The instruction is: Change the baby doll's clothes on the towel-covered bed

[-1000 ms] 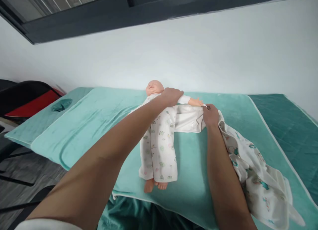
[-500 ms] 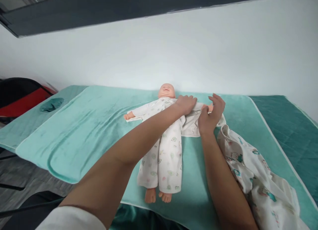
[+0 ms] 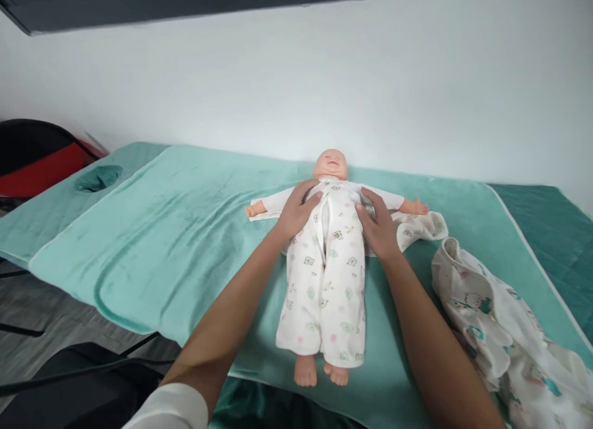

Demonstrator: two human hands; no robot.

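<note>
A baby doll [image 3: 330, 164] lies face up, its head near the wall and its bare feet toward me. It wears printed white pants [image 3: 340, 293] pulled high on the chest, and white sleeves cover its outstretched arms. My left hand [image 3: 299, 211] grips the doll's side just below its arm, thumb on the front. On the opposite side, my right hand [image 3: 378, 226] grips the torso the same way. Part of a white printed garment [image 3: 424, 226] is spread beneath the doll, showing under its arm on the right.
A second white printed garment [image 3: 491, 311] lies crumpled at right. The massage bed [image 3: 92, 250] has a pale green cover and a face hole [image 3: 98, 178] at left. A white wall [image 3: 231, 89] stands behind. Black-and-red chair [image 3: 46, 169] at far left.
My left hand has come back from the doll's arm on the right to its left side. My right hand has moved from the doll's hand to its torso. The view has shifted slightly.
</note>
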